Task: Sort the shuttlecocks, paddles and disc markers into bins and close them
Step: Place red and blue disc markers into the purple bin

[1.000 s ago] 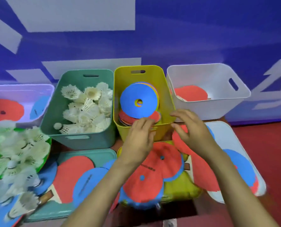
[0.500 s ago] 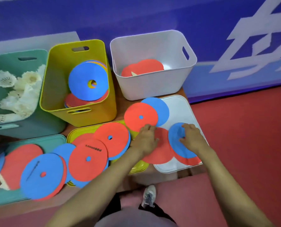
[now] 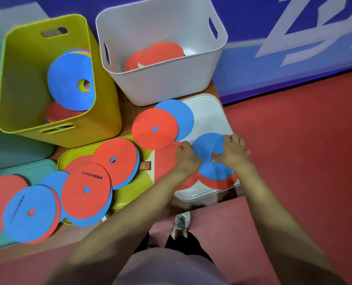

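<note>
Blue disc marker (image 3: 208, 144) on the white lid (image 3: 210, 112), with both hands now on it.

A second ago the hands were at the rim of the yellow bin (image 3: 105, 112); they have since crossed right. The left hand (image 3: 188, 159) curls at the marker's left edge, over a red paddle (image 3: 163, 165); I cannot tell whether it has a hold. The right hand (image 3: 234, 153) pinches the right side, thumb by the centre hole. The next pick-up seems begun, with many discs left.

Yellow bin (image 3: 109, 112), white bin (image 3: 167, 83); blue disc (image 3: 209, 145), red disc (image 3: 154, 128).
</note>
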The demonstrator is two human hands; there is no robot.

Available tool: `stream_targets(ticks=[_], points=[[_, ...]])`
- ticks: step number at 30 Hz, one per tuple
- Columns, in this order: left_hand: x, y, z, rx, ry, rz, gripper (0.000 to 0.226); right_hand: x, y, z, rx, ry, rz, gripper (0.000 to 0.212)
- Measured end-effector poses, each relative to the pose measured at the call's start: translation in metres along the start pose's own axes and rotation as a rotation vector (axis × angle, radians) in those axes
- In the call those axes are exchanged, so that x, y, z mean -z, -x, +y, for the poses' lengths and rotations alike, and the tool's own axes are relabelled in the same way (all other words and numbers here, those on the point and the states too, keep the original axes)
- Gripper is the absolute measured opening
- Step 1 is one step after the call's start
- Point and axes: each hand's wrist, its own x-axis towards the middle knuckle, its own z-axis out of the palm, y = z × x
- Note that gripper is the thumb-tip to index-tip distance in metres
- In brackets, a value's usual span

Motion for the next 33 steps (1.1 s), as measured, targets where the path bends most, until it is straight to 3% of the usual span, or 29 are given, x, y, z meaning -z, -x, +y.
stream_targets(ticks=[3, 6, 10, 12, 16, 19, 23, 28, 33], points=[[-0.01, 0.006, -0.001, 0.063, 0.208, 0.016, 0.047, -0.007, 0.003, 0.001, 0.015, 0.015, 0.036, 0.071], [-0.013, 0.001, -0.004, 0.105, 0.389, 0.069, 0.033, -0.009, 0.006, 0.005, 0.037, -0.025, 0.057, 0.071], [-0.012, 0.007, 0.001, -0.005, 0.162, -0.078, 0.018, -0.006, 0.007, 0.009, 0.057, -0.092, 0.004, 0.077], [-0.011, 0.011, 0.005, -0.086, 0.124, -0.069, 0.01, -0.001, 0.007, 0.012, 0.093, -0.167, 0.003, 0.081], [0.013, 0.025, 0.009, -0.281, 0.12, 0.003, 0.014, 0.025, 0.011, 0.01, 0.21, -0.572, 0.023, 0.096], [0.054, 0.038, 0.001, -0.442, 0.158, 0.035, 0.018, 0.044, 0.017, -0.007, 0.368, -0.837, 0.014, 0.067], [0.114, 0.059, -0.018, -0.5, 0.376, 0.209, 0.019, 0.057, 0.027, -0.054, 0.565, -0.867, 0.112, 0.023], [0.173, 0.092, -0.043, -0.517, 0.531, 0.478, 0.018, 0.057, 0.051, -0.139, 0.745, -0.8, 0.111, 0.016], [0.233, 0.12, -0.082, -0.493, 0.634, 0.609, 0.017, 0.051, 0.082, -0.217, 0.881, -0.818, 0.082, 0.013]])
